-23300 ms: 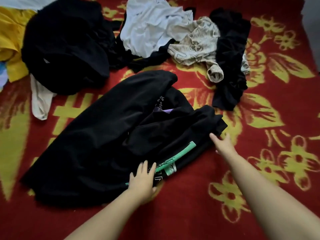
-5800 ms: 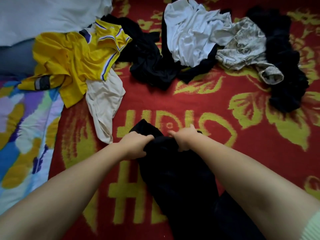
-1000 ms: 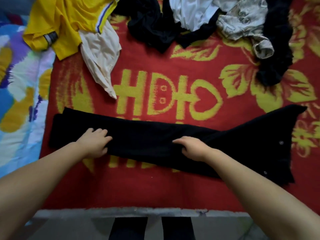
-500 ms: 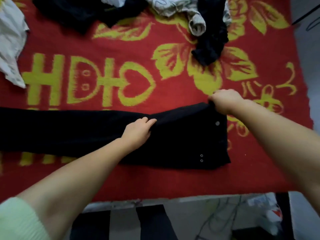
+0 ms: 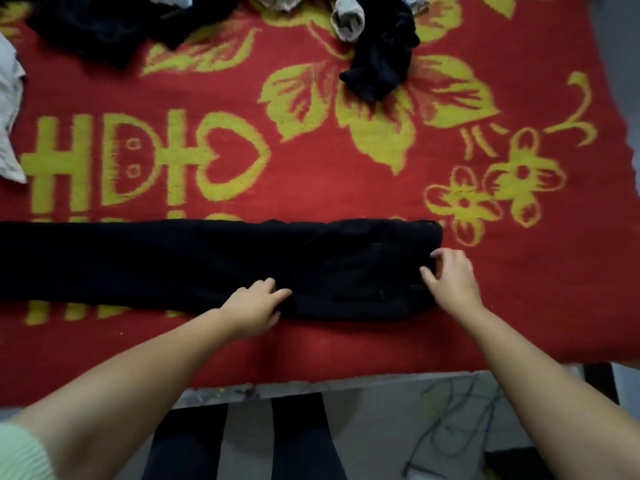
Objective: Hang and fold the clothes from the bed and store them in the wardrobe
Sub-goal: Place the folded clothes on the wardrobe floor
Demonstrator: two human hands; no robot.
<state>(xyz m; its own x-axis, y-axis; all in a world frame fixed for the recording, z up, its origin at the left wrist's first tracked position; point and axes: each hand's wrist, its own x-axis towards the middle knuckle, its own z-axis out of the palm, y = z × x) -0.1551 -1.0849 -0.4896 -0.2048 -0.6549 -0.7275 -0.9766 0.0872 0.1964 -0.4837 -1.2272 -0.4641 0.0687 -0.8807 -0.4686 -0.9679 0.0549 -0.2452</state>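
Two hands are all I have in view, and both are down on one pair of black trousers (image 5: pixel 207 265) laid flat across the bed (image 5: pixel 346 348), running from 9 o'clock out to about 3 o'clock of the frame's middle, leg on leg as far as I can tell. My left hand (image 5: pixel 254 306) rests on the near edge of the cloth at roughly 6 o'clock from centre, fingers straight and spread, pressing and clasping nothing. My right hand (image 5: pixel 450 278) sits at the waist end, at about 4 o'clock, fingers loosely bent with the tips touching the fabric; I see no pinch or grasp there, so I read that grip as released. One red blanket with yellow flowers and lettering (image 5: pixel 311 174) covers the bed under everything. Along the far edge at 12 o'clock I count three more garments I can make out: one crumpled black piece (image 5: pixel 381 60) just right of centre, one pale rolled cuff (image 5: pixel 348 20) touching it on its left side, and one larger black heap (image 5: pixel 104 29) at 11 o'clock. One pale cloth (image 5: pixel 8 126) shows at the 9 o'clock edge, cut off by the frame. Below the bed's near edge, at 6 o'clock, are my two dark-clad legs (image 5: pixel 242 445), and one tangle of dark cable (image 5: pixel 446 424) lies on the floor at 5 o'clock.
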